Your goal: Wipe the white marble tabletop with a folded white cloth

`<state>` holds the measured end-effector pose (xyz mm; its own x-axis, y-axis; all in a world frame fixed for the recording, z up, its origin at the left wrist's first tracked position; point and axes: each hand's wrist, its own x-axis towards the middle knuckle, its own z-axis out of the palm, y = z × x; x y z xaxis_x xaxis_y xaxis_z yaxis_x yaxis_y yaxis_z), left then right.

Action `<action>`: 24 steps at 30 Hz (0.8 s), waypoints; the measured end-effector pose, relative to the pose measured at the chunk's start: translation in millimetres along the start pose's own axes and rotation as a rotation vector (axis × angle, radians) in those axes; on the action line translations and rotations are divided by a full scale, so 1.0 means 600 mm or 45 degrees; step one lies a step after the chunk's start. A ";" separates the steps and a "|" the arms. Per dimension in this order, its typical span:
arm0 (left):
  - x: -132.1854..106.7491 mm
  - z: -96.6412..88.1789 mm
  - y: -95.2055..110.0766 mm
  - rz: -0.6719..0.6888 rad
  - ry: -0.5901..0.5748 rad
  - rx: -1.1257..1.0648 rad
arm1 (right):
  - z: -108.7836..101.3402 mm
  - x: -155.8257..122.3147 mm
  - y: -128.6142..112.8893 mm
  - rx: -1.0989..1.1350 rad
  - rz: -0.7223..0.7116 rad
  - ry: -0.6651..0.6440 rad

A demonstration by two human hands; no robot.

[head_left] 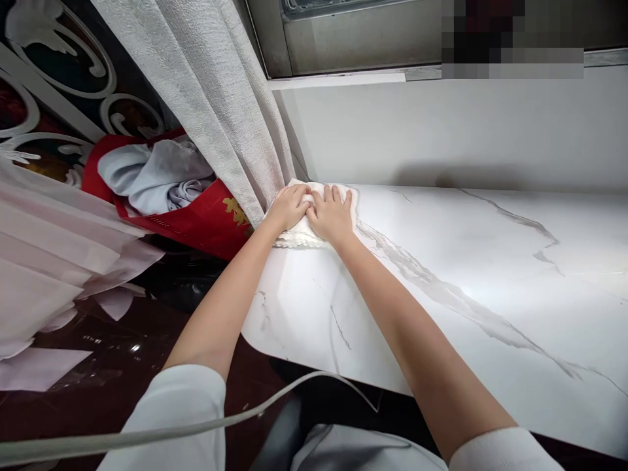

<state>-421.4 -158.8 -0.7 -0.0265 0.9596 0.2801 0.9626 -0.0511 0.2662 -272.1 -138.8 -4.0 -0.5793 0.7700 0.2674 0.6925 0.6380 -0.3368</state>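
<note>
A folded white cloth with a ruffled edge lies at the far left corner of the white marble-patterned table. My left hand rests on the cloth's left part, its fingers stretched out and pointing to the right. Beside it, my right hand lies flat on the cloth with its fingers spread. The two thumbs are close together near the middle. Both palms hide part of the cloth, and its left side reaches the hanging grey curtain.
Left of the table stands a red bag with pale fabric inside. Sheer pink drapery hangs at the left. A white cable crosses the foreground. Behind the table are a white wall and a metal-framed window ledge.
</note>
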 end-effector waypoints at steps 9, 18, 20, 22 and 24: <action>0.046 0.009 -0.016 -0.047 0.010 0.009 | 0.009 0.047 0.013 -0.067 0.027 -0.005; 0.075 0.014 -0.027 -0.057 0.011 0.002 | 0.018 0.077 0.027 -0.004 0.012 0.100; 0.076 0.014 -0.027 -0.071 0.007 0.001 | 0.018 0.078 0.028 -0.005 0.017 0.093; 0.074 0.014 -0.026 -0.084 0.006 -0.006 | 0.017 0.078 0.028 -0.020 0.029 0.074; 0.071 0.014 -0.024 -0.084 0.017 -0.013 | 0.017 0.076 0.027 -0.039 0.038 0.058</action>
<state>-434.4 -115.1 -0.4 -0.0934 0.9573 0.2737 0.9557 0.0092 0.2941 -291.7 -93.2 -6.6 -0.5384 0.7881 0.2984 0.7228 0.6139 -0.3174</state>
